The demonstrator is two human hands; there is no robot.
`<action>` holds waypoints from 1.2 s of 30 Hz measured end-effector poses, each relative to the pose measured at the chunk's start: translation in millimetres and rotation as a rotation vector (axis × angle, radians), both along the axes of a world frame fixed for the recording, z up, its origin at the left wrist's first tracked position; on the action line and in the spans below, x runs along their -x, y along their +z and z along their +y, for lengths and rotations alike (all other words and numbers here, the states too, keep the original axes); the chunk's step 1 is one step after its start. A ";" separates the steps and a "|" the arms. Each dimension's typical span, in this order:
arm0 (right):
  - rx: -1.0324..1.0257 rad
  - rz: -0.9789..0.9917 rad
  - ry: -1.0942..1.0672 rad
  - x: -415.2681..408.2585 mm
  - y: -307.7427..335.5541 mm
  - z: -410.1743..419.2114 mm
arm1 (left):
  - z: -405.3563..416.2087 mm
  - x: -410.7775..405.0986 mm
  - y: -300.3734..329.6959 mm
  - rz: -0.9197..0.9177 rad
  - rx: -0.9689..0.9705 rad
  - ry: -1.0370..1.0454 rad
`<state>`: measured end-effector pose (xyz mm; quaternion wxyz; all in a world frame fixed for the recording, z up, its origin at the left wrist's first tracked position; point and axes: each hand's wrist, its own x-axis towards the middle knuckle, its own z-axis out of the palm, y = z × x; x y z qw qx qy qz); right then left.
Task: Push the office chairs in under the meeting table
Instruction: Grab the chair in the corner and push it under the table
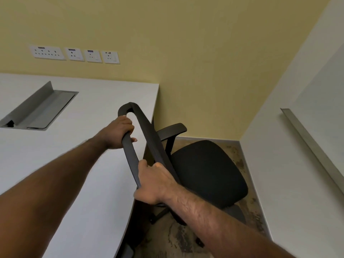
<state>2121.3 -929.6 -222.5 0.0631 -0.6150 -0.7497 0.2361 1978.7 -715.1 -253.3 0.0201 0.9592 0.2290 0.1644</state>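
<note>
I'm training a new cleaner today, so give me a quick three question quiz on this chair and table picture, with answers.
1. True or false: both hands grip the chair's backrest frame.
2. The chair seat is: A) fully under the table, B) out beside the table's edge, C) on the table.
3. What is mounted on the yellow wall above the table?

Key:
1. True; left hand higher, right hand lower.
2. B.
3. A row of white socket plates.

Four white socket plates on yellow wall; mottled carpet below
</note>
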 end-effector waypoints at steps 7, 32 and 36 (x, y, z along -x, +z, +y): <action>-0.073 -0.094 -0.351 14.1 -15.2 -42.5 | -37.7 -4.8 7.2 0.190 -0.071 -0.032; -0.086 -0.233 -0.408 -101.7 -24.2 -157.5 | -179.8 -52.0 4.9 0.388 0.044 0.103; -0.088 -0.294 -0.412 -136.9 -25.1 -180.3 | -219.7 -74.2 7.4 0.374 0.077 0.145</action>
